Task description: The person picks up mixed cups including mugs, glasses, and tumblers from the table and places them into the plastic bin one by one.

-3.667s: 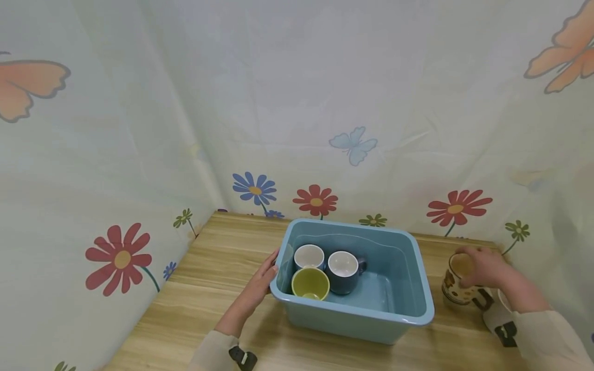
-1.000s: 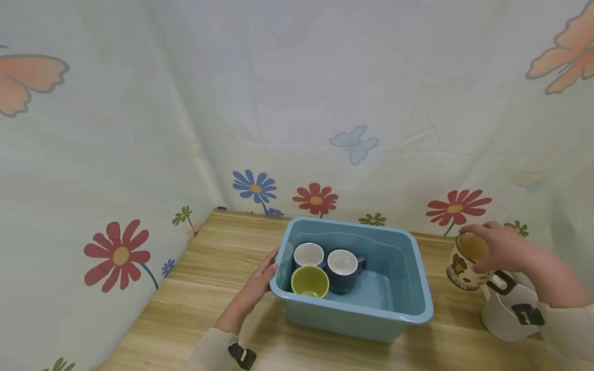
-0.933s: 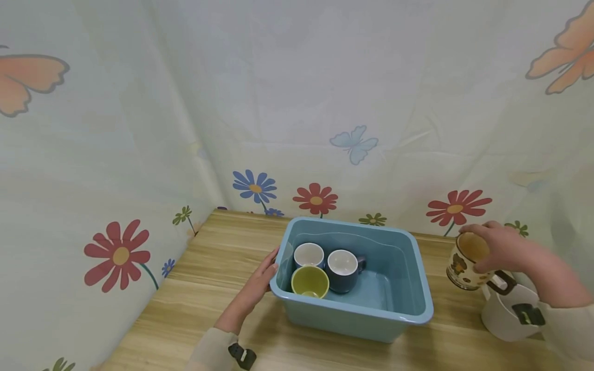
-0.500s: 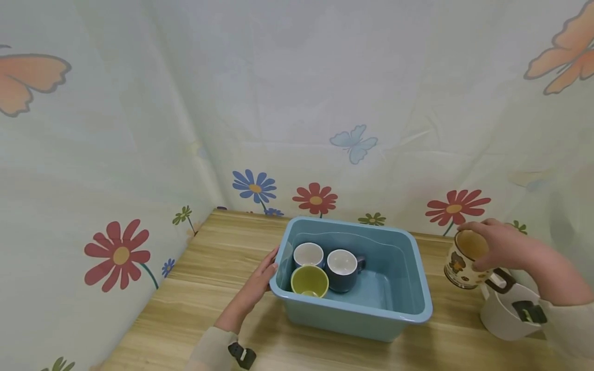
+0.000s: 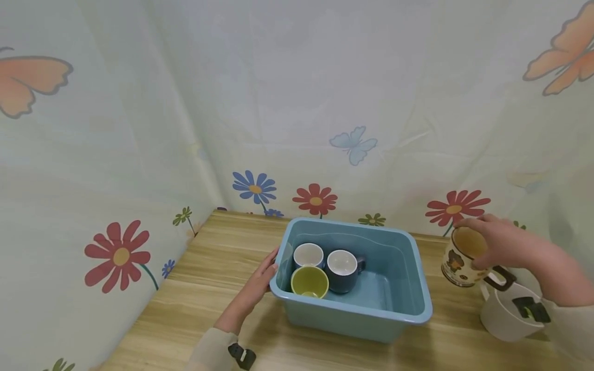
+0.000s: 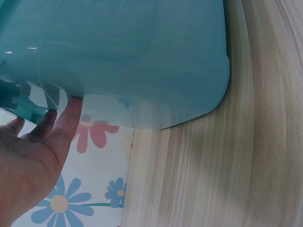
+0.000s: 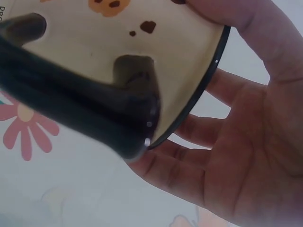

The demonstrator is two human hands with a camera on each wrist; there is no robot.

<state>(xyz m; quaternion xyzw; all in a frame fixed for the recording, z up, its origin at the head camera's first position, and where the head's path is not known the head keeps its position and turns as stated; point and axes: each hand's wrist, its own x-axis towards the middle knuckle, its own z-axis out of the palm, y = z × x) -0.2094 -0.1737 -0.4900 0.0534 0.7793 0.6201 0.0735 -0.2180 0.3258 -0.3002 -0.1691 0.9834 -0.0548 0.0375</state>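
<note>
My right hand point(image 5: 506, 241) grips a cream mug point(image 5: 457, 265) with brown pictures by its upper rim, thumb and fingers around it. The mug hangs slightly tilted right of the blue tub point(image 5: 341, 322), its dark handle point(image 7: 85, 99) pointing away from the tub. My left hand point(image 5: 257, 282) rests against the tub's left side, below the rim. In the left wrist view its extended fingertips point(image 6: 75, 105) touch the tub's outer wall. Inside the tub, on its left, stand a yellow-green cup point(image 5: 310, 282), a white-lined cup point(image 5: 308, 256) and a dark mug point(image 5: 342, 273).
A white cup point(image 5: 508, 314) stands on the wooden table point(image 5: 223, 247) beneath my right wrist. Behind the table hangs a pale curtain point(image 5: 287, 93) printed with flowers and butterflies. The right part of the tub's floor point(image 5: 373, 291) shows bare.
My right hand has lifted the cream mug from the table, bringing the white cup into fuller view. Lately the mug has drifted slightly left and up. My left hand stays at the tub.
</note>
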